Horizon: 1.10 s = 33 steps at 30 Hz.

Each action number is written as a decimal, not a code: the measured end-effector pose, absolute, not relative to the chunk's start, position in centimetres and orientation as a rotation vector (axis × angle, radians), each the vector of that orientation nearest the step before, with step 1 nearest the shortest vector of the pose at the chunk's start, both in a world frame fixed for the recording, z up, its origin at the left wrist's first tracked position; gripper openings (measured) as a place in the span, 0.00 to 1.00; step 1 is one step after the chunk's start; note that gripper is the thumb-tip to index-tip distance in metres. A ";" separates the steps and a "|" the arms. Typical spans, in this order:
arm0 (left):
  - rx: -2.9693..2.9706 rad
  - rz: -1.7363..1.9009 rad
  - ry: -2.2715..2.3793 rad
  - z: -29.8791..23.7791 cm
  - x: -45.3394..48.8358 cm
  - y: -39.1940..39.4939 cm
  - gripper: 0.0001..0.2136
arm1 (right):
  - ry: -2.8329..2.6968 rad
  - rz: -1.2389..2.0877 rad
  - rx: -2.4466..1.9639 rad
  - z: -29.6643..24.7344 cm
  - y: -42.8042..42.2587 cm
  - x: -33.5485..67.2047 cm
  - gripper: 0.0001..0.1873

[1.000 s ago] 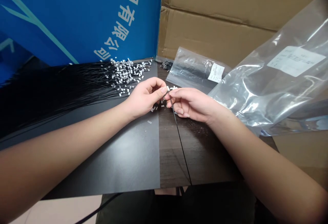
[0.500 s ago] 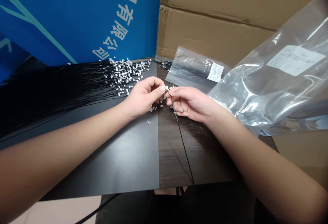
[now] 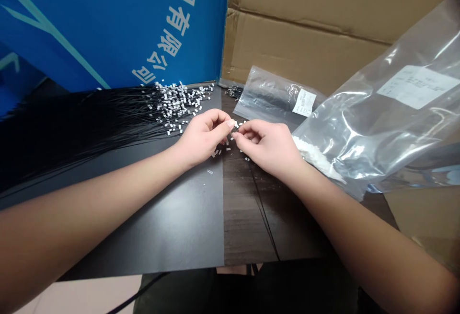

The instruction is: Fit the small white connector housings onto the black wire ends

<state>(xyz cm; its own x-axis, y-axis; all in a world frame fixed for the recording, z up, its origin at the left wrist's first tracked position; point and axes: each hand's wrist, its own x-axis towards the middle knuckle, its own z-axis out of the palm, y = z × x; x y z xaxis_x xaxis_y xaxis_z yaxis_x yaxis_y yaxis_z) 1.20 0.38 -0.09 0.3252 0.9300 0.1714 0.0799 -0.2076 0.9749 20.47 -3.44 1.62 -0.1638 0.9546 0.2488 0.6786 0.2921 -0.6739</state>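
Observation:
My left hand (image 3: pixel 203 136) and my right hand (image 3: pixel 268 144) meet fingertip to fingertip over the dark table (image 3: pixel 244 218). Both are pinched closed at the end of a thin black wire (image 3: pixel 264 213), which runs from under the right hand toward the table's near edge. The left fingers pinch something tiny that I cannot make out. Small white pieces (image 3: pixel 224 150) lie scattered under the hands. A fan of black wires with white tips (image 3: pixel 172 105) spreads to the left behind my left hand.
A matte black sheet (image 3: pixel 161 218) covers the table's left part. A small clear bag with a label (image 3: pixel 276 98) lies behind the hands. A large clear plastic bag (image 3: pixel 391 117) fills the right. A blue printed box (image 3: pixel 108 26) and a cardboard box (image 3: pixel 316 21) stand at the back.
My right hand has turned palm-down and slid a little left toward the left fingertips. The wire's near end has swung to the right. The left hand has barely moved.

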 end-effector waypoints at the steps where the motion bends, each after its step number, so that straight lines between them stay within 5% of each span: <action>1: 1.581 1.047 0.950 -0.1 1.2 0.4 0.12 | -1.966 0.476 -1.463 1.7 -3.5 20.5 0.07; 12: 1.644 1.052 0.967 -0.2 1.3 0.3 0.10 | -2.227 0.071 -1.630 2.2 -4.0 19.5 0.14; 33: 1.662 1.035 0.989 -0.3 1.4 0.2 0.09 | -2.280 0.021 -1.635 2.1 -4.1 19.3 0.17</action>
<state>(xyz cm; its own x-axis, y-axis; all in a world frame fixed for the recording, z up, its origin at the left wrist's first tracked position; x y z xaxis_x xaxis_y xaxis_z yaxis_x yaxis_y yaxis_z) 1.36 0.22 -0.28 0.3256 0.9241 0.2001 0.1573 -0.2617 0.9523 19.28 -4.08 2.10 -0.2835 0.9232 0.2593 0.9183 0.3393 -0.2041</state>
